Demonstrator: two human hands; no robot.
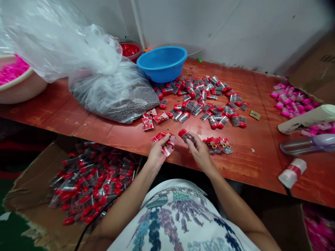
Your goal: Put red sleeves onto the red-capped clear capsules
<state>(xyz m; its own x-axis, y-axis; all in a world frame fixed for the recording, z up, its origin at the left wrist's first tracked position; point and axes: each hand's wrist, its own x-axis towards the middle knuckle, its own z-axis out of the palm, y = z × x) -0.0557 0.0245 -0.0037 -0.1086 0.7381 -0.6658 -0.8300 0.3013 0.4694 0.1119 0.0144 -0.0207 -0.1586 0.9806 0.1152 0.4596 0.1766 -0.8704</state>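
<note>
Head view: the left hand (156, 152) pinches red printed packets (168, 150) under its thumb; the right hand (201, 150) has its fingers closed around a red-capped container (184, 135), cap jutting past the fingertips towards the packets.

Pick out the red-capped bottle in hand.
The bottle gripped in the right hand; the others in view lie on the table or in the carton below.

clear bottle (186, 137), red cap (182, 132), dark contents | tilted, cap jutting from right grip (201, 150) | red printed packets (169, 149) | spread in left grip (157, 152)
</note>
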